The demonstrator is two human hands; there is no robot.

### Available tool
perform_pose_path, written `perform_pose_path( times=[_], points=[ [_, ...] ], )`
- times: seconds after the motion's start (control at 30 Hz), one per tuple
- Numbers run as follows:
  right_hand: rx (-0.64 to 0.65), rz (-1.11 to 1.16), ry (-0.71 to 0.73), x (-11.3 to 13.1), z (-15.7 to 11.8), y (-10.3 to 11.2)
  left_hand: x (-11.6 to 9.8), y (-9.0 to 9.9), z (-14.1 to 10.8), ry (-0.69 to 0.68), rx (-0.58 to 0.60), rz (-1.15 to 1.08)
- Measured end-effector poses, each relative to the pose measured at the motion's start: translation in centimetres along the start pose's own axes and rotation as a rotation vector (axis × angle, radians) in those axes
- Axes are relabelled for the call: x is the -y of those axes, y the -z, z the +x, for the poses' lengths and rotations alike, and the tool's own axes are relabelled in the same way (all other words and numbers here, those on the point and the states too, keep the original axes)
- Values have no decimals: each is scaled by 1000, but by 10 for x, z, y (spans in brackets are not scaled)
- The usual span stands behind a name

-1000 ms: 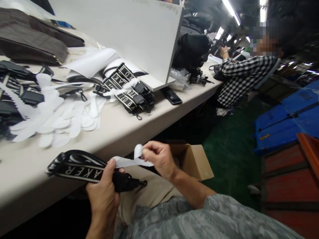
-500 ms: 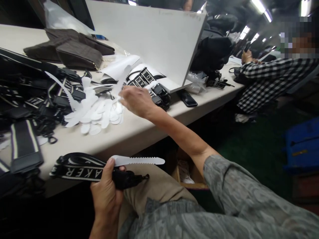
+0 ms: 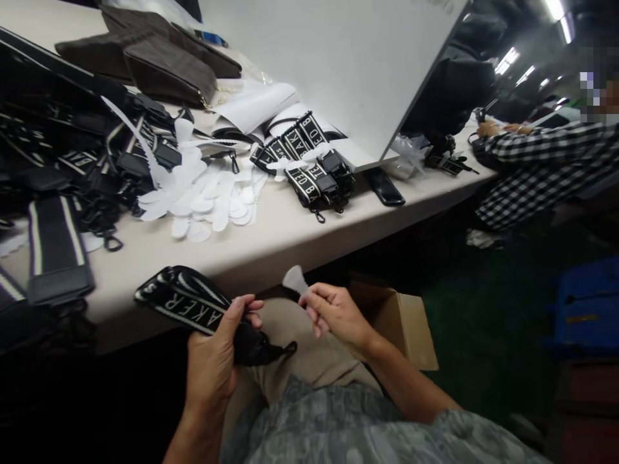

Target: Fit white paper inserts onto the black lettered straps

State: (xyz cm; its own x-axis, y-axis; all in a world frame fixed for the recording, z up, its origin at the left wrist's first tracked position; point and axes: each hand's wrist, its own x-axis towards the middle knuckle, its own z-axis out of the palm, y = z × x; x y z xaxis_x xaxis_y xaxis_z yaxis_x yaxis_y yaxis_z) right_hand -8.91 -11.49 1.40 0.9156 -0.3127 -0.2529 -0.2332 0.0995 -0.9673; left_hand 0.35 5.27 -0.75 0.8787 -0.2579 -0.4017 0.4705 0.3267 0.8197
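My left hand [image 3: 217,348] is closed around a folded black strap [image 3: 186,299] with white lettering and pale edge stripes. A dark clip end of this strap pokes out past the fingers, above my lap. To its right, my right hand [image 3: 333,316] pinches a white strip [image 3: 294,280] whose rounded, wide end points up; the rest of it is hidden by the fingers. The strip and the strap are apart. On the table lies a loose pile of white toothed strips [image 3: 198,200]. Beside that pile, folded lettered straps [image 3: 309,161] form a bundle with white strips across them.
Many black straps [image 3: 72,161] heap at the left of the table. Behind are brown bags [image 3: 164,64] and a white panel [image 3: 329,58]. A phone [image 3: 385,188] lies near the edge. An open cardboard box [image 3: 416,332] stands below. A person in a checked shirt [image 3: 541,154] sits at right.
My right hand has come back from the table to my lap and now pinches a white strip. The strip under my left thumb is gone from there. The view has shifted slightly.
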Motion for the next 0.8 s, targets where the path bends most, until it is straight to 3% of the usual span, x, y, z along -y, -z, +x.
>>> perform_pose_path(
  times=[0.1, 0.27, 0.4, 0.5, 0.6, 0.7, 0.8],
  points=[
    [-151, 104, -9, 12, 0, 3, 2, 2, -4, 47, 122, 109],
    [178, 275, -150, 34, 10, -7, 10, -6, -13, 123, 510, 373],
    [204, 202, -240, 25, 22, -9, 23, -11, -17, 27, 655, 601],
    [152, 200, -192, 13, 24, -7, 31, -6, -20, 108, 660, 602],
    [22, 269, -97, 8, 23, -7, 39, 4, -24, 191, 618, 507],
    [-81, 342, -59, 7, 23, -7, 47, 10, -29, 199, 506, 399],
    [-93, 318, -74, 5, 21, -3, 50, 10, -35, 145, 348, 299]
  ],
)
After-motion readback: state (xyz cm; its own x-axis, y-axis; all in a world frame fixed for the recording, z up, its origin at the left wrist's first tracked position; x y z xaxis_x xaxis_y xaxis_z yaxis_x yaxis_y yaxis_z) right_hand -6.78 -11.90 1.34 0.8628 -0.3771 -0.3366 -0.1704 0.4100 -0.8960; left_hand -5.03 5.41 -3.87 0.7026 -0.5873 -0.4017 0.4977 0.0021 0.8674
